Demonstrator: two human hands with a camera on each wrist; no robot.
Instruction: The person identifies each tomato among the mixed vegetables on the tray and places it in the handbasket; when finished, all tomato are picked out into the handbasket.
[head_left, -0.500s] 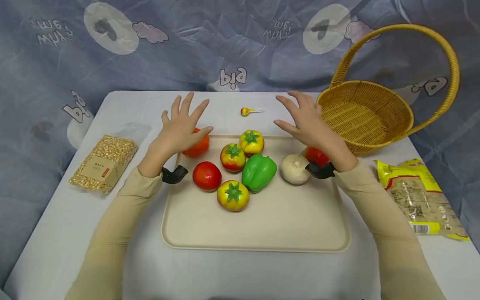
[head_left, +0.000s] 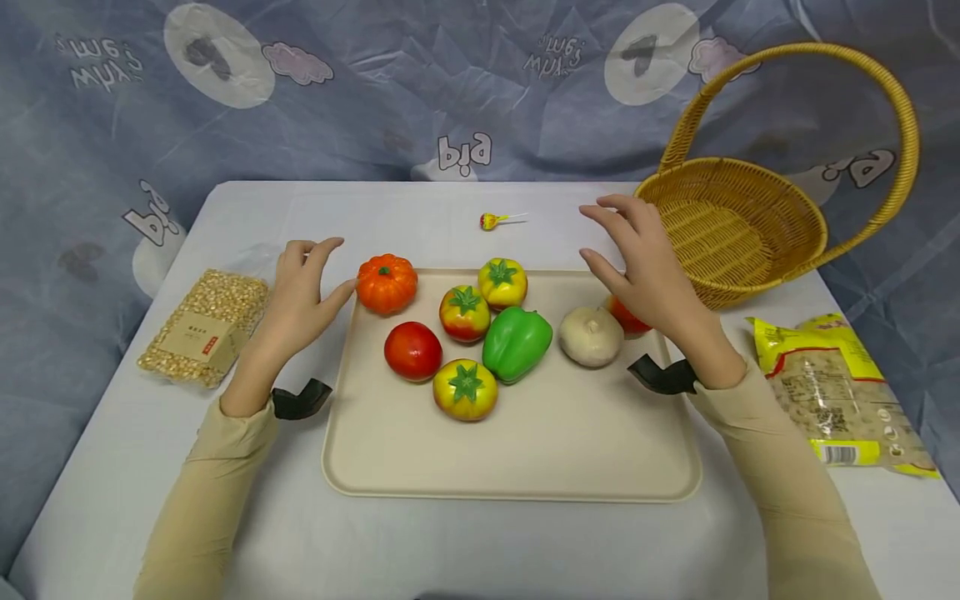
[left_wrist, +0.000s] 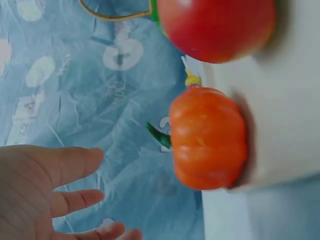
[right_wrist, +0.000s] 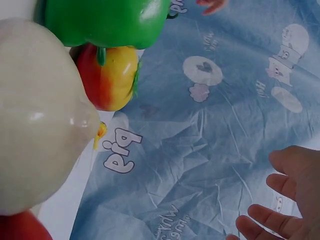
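My left hand [head_left: 296, 296] hovers at the tray's far left corner, fingers loosely bent and holding nothing. Its thumb points towards an orange toy pumpkin [head_left: 387, 284]; a gap separates them in the left wrist view. Over the far right corner is my right hand [head_left: 637, 262], fingers spread and nothing in it. Beneath it, a red fruit [head_left: 628, 315] is partly hidden, beside a whitish bulb [head_left: 591, 337]. Mid-tray lie a green bell pepper [head_left: 517, 344], a red tomato-like fruit [head_left: 413, 351] and several yellow-red fruits [head_left: 466, 390] with green leaf tops.
The beige tray [head_left: 510, 467] sits on a white-covered table. A wicker basket [head_left: 813, 225] with a tall handle stands back right, with a yellow packet [head_left: 847, 396] in front. Left lies a bag of corn kernels [head_left: 202, 325]. Behind the tray is a lollipop [head_left: 491, 221].
Both hands have drawn apart and back towards me, the left one leftward off the pumpkin, the right one rightward. The pumpkin is now fully in sight; the tray's contents stay put.
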